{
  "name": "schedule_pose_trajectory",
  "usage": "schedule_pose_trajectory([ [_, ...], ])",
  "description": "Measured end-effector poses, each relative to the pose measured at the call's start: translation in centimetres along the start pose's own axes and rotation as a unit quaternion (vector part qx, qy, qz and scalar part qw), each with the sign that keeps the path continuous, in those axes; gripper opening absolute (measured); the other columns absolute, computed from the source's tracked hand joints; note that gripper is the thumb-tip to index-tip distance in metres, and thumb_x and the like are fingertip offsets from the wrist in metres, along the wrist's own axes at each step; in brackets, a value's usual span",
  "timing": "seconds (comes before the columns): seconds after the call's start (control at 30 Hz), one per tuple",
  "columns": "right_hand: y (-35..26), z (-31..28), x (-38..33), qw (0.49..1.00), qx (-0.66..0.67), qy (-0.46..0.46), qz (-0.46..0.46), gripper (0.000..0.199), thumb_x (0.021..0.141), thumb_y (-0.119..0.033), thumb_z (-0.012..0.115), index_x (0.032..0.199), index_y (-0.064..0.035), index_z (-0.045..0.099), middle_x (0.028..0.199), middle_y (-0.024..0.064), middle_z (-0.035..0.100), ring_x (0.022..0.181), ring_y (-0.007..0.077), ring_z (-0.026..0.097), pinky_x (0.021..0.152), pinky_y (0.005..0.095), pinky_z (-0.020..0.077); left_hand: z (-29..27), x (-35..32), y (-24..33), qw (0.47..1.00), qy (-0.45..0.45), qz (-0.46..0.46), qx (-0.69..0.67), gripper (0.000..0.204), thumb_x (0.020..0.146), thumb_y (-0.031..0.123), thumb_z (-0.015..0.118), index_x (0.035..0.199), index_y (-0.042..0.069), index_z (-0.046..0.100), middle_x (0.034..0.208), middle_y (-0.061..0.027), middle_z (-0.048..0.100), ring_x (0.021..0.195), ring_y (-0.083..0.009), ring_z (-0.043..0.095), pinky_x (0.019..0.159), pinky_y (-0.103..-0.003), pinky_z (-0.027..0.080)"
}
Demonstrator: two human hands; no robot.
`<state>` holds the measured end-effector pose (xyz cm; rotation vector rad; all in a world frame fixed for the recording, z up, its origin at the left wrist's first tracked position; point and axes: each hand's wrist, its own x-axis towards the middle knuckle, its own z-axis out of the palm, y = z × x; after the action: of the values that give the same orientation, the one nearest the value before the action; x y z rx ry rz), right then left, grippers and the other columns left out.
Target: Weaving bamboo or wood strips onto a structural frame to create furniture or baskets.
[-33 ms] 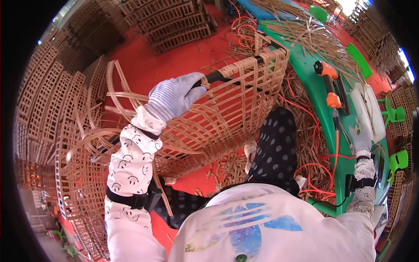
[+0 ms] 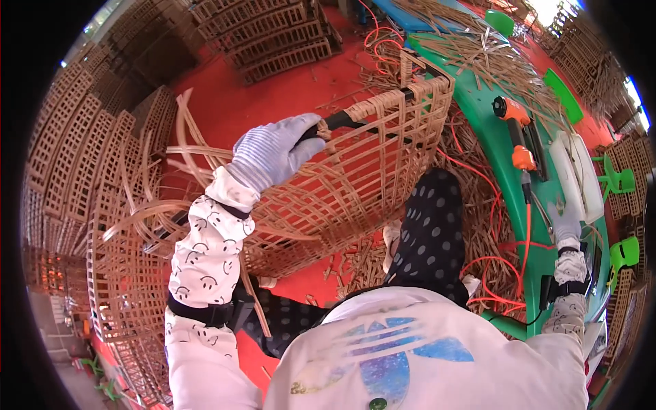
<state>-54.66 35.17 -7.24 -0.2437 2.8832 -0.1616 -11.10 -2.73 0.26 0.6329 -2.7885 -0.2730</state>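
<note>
Far left: stacked lattice panels (image 2: 61, 164) of brown weave, and before them loose bent cane strips (image 2: 188, 130) fanning out behind the left forearm. Next, left hand (image 2: 277, 154), in a pale striped glove, its fingers clamped over the black rim bar (image 2: 338, 121) of an open-weave basket (image 2: 362, 174), thumb on the near side. Key relation: basket lies rightward of these fingers and below them, tilted; its long rim runs from the grip away to the right, up toward a wrapped corner near the table. Left hand is the nearer one, already on it; right hand well apart. Left forearm rises from the lower edge and leans inward, wrist about in line, back of hand upward. Under the basket, red floor (image 2: 287, 92); beside its right end, a knee in dotted trousers (image 2: 434, 232), with cut scrap strips around. Further right, green table (image 2: 492, 143), bearing an orange-and-black nail gun (image 2: 516, 130) with its orange hose trailing toward the wearer. Beyond that, a long white case (image 2: 577, 174); right hand (image 2: 566, 222), gloved, just short of it, forearm stretched forward along the table side. Right fingers small and blurred: cannot tell whether apart or closed on anything.
</note>
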Motion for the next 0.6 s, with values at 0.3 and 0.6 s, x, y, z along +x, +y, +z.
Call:
schedule_pose_trajectory([
  [0.3, -12.0, 0.7, -3.9, 0.777, 0.102, 0.345, -0.516, 0.044, 0.079, -0.03, 0.061, 0.118, -0.0104, 0.051, 0.12, 0.0123, 0.052, 0.11, 0.0288, 0.05, 0.091, 0.0373, 0.0413, -3.8, -3.1, 3.0, 0.977, -0.038, 0.118, 0.172, 0.025, 0.073, 0.032, 0.065, 0.08, 0.008, 0.062, 0.074, -0.0062, 0.055, 0.071, -0.025, 0.056, 0.063, -0.035, 0.045],
  [0.6, -29.8, 2.1, -22.6, 0.584, 0.174, 0.076, -0.79, 0.044, 0.07, -0.035, 0.067, 0.102, -0.0066, 0.058, 0.101, 0.0116, 0.061, 0.095, 0.0305, 0.057, 0.084, 0.0398, 0.0435, -3.5, -0.2, 6.7, 0.919, 0.043, 0.242, 0.308, 0.016, 0.066, 0.026, 0.064, 0.065, 0.013, 0.054, 0.07, 0.0005, 0.052, 0.073, -0.0167, 0.054, 0.073, -0.031, 0.041],
])
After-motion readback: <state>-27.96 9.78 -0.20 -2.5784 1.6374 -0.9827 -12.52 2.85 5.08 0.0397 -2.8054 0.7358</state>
